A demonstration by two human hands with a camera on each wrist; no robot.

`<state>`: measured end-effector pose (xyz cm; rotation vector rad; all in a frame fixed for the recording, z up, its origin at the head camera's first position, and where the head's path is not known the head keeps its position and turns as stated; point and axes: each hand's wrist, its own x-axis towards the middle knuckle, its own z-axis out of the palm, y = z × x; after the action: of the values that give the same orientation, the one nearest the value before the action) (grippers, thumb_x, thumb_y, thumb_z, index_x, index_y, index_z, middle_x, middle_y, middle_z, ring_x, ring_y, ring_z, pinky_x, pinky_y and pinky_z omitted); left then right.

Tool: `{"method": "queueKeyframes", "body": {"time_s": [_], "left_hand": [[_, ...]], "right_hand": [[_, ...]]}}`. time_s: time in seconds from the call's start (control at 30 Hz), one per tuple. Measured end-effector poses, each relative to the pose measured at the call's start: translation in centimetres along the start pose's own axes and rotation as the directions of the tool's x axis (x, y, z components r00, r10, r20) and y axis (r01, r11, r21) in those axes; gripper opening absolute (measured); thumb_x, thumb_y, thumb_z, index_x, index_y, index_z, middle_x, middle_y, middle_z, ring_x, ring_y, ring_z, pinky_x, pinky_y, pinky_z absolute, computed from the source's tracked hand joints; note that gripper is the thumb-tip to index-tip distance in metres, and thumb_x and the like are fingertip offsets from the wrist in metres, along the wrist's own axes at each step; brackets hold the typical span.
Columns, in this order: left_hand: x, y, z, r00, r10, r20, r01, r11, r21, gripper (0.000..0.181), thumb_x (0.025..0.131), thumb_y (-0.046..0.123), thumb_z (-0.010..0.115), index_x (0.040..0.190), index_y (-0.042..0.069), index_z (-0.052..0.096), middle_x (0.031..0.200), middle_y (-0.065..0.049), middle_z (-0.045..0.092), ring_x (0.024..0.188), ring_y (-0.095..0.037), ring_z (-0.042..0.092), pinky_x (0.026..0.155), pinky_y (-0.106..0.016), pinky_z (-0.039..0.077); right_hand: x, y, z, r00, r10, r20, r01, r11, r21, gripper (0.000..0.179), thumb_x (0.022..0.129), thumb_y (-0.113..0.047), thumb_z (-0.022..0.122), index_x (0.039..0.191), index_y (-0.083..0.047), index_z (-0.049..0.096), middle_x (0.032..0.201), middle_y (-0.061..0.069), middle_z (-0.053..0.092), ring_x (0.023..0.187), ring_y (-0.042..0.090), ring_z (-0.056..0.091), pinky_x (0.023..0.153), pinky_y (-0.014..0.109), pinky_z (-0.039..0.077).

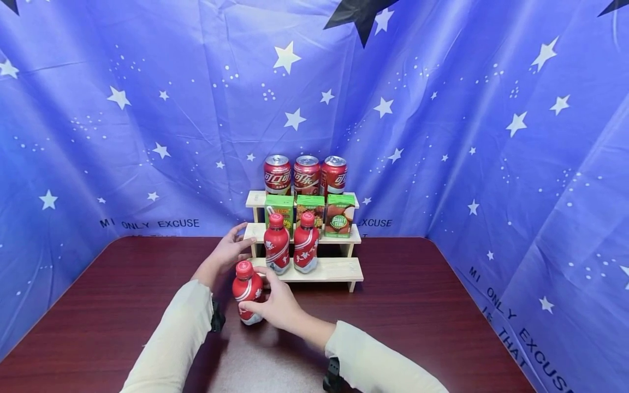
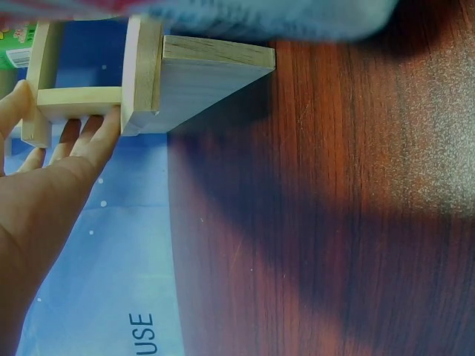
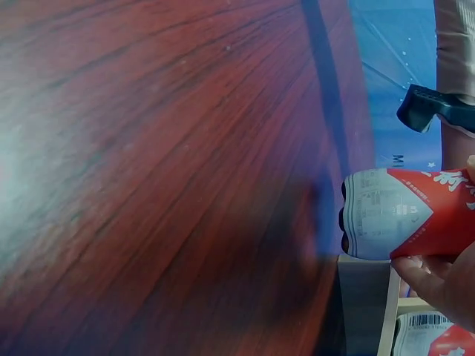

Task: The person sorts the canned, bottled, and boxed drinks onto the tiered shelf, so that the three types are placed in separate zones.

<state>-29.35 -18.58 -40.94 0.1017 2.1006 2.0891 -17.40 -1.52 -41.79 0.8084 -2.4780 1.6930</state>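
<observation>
My right hand (image 1: 281,307) grips a small red bottle (image 1: 245,289) with a red cap, upright in front of the left end of a three-step wooden rack (image 1: 339,269). In the right wrist view, the bottle's white lower part (image 3: 371,215) is apart from the table. My left hand (image 1: 228,251) holds the rack's left side at the middle step, thumb on top and fingers beneath the side bar (image 2: 80,96). Two matching bottles, a left one (image 1: 277,248) and a right one (image 1: 306,248), stand on the lowest step.
Three green-topped drink cartons (image 1: 340,218) stand on the middle step. Three red cola cans (image 1: 307,177) line the top step. The rack stands on a dark red wood-grain table (image 1: 417,327), with a blue star-patterned cloth (image 1: 196,109) hanging behind and at both sides.
</observation>
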Motion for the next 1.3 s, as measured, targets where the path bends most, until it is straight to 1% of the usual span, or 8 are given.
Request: {"method": "queueKeyframes", "body": {"time_s": [0.2, 0.5, 0.67, 0.87, 0.93, 1.1, 1.17, 1.3], "left_hand": [[0.1, -0.1, -0.1, 1.0, 0.0, 0.003, 0.0, 1.0, -0.021, 0.069, 0.097, 0.008, 0.046, 0.151, 0.011, 0.004, 0.148, -0.028, 0.022, 0.125, -0.035, 0.04, 0.106, -0.055, 0.038], [0.2, -0.1, -0.2, 1.0, 0.006, 0.005, -0.006, 1.0, -0.03, 0.069, 0.097, 0.009, 0.046, 0.151, 0.011, 0.003, 0.149, -0.027, 0.02, 0.128, -0.036, 0.036, 0.107, -0.054, 0.036], [0.3, -0.2, -0.3, 1.0, 0.001, 0.008, -0.001, 0.999, -0.041, 0.07, 0.097, 0.008, 0.047, 0.151, 0.012, 0.003, 0.149, -0.028, 0.02, 0.13, -0.037, 0.035, 0.107, -0.055, 0.035], [0.2, -0.2, -0.3, 1.0, 0.0, 0.015, 0.001, 0.998, -0.058, 0.07, 0.097, 0.007, 0.046, 0.151, 0.011, 0.002, 0.149, -0.029, 0.018, 0.133, -0.04, 0.031, 0.107, -0.056, 0.034], [0.2, -0.1, -0.3, 1.0, 0.0, 0.018, 0.001, 0.998, -0.062, 0.071, 0.096, 0.006, 0.046, 0.151, 0.011, 0.002, 0.149, -0.029, 0.017, 0.134, -0.04, 0.029, 0.108, -0.056, 0.034], [0.1, -0.1, -0.3, 1.0, 0.002, 0.021, -0.001, 0.998, -0.06, 0.071, 0.096, 0.006, 0.046, 0.151, 0.011, 0.001, 0.15, -0.029, 0.017, 0.135, -0.041, 0.028, 0.107, -0.056, 0.034], [0.1, 0.0, -0.3, 1.0, 0.003, 0.023, -0.001, 0.998, -0.061, 0.071, 0.096, 0.006, 0.046, 0.151, 0.011, 0.001, 0.15, -0.029, 0.017, 0.135, -0.041, 0.028, 0.107, -0.056, 0.034], [0.1, 0.0, -0.3, 1.0, -0.001, 0.022, 0.002, 0.998, -0.059, 0.071, 0.096, 0.006, 0.046, 0.151, 0.011, 0.001, 0.149, -0.029, 0.018, 0.135, -0.041, 0.028, 0.107, -0.056, 0.034]], "right_hand": [[-0.7, 0.0, -1.4, 0.999, 0.041, -0.009, -0.04, 0.999, 0.017, 0.066, 0.073, -0.018, 0.08, 0.13, -0.015, 0.046, 0.112, 0.01, 0.065, 0.098, 0.017, 0.064, 0.078, 0.017, 0.053], [-1.5, 0.1, -3.6, 1.0, 0.014, -0.021, -0.013, 0.999, 0.036, 0.065, 0.074, -0.015, 0.08, 0.129, -0.013, 0.046, 0.112, 0.011, 0.063, 0.097, 0.021, 0.064, 0.077, 0.02, 0.055], [-2.2, 0.3, -4.8, 0.999, 0.023, -0.032, -0.022, 0.999, 0.024, 0.065, 0.074, -0.017, 0.079, 0.129, -0.012, 0.045, 0.113, 0.011, 0.062, 0.097, 0.022, 0.064, 0.077, 0.022, 0.055], [-2.8, 0.4, -6.4, 0.997, 0.035, -0.073, -0.034, 0.999, 0.019, 0.066, 0.075, -0.018, 0.079, 0.13, -0.011, 0.044, 0.113, 0.011, 0.062, 0.1, 0.022, 0.061, 0.078, 0.024, 0.056], [-3.0, 0.5, -6.9, 0.995, 0.038, -0.091, -0.037, 0.999, 0.011, 0.066, 0.074, -0.018, 0.079, 0.13, -0.011, 0.044, 0.112, 0.011, 0.063, 0.1, 0.021, 0.061, 0.078, 0.024, 0.055], [-3.4, 0.7, -8.0, 0.99, 0.044, -0.137, -0.045, 0.999, -0.005, 0.066, 0.074, -0.019, 0.08, 0.129, -0.013, 0.045, 0.108, 0.01, 0.063, 0.096, 0.021, 0.061, 0.077, 0.028, 0.056], [-3.5, 0.8, -8.5, 0.986, 0.048, -0.157, -0.049, 0.999, 0.0, 0.066, 0.074, -0.018, 0.08, 0.129, -0.013, 0.045, 0.108, 0.011, 0.063, 0.098, 0.021, 0.061, 0.077, 0.03, 0.056], [-3.5, 0.9, -9.5, 0.977, 0.076, -0.197, -0.075, 0.997, 0.013, 0.066, 0.072, -0.015, 0.081, 0.129, -0.014, 0.046, 0.108, 0.011, 0.064, 0.096, 0.02, 0.062, 0.076, 0.026, 0.056]]}}
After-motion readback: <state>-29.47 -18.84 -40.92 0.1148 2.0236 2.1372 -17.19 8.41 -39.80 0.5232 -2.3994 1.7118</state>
